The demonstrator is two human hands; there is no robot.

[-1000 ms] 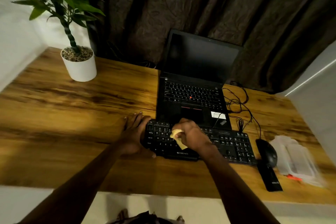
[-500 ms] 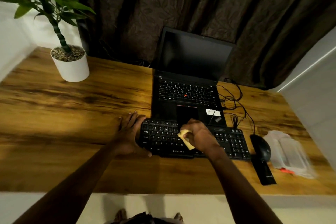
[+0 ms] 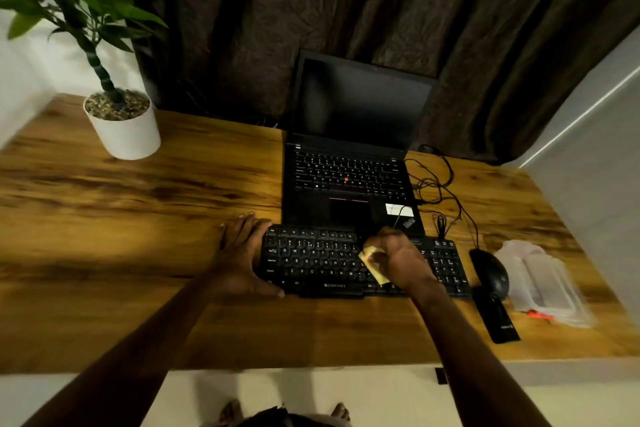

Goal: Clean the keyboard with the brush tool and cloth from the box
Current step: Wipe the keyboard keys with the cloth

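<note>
A black keyboard [image 3: 311,260] lies on the wooden desk in front of an open laptop. My right hand [image 3: 401,258] grips a small yellow cloth [image 3: 372,263] and presses it on the keys right of the keyboard's middle. My left hand [image 3: 242,256] rests flat against the keyboard's left end, fingers spread on the desk and thumb along the front edge. A clear plastic box [image 3: 543,282] lies at the right, blurred. A black flat object [image 3: 495,317] lies in front of the mouse; whether it is the brush tool I cannot tell.
The black laptop [image 3: 349,180] stands open behind the keyboard, screen dark. A black mouse [image 3: 490,272] and tangled cables [image 3: 440,184] lie at the right. A potted plant in a white pot [image 3: 123,130] stands at the back left. Dark curtains hang behind the desk [image 3: 104,218].
My right hand has slid the yellow cloth rightward along the keys, from the left-middle toward the right of middle. My left hand stays at the keyboard's left end.
</note>
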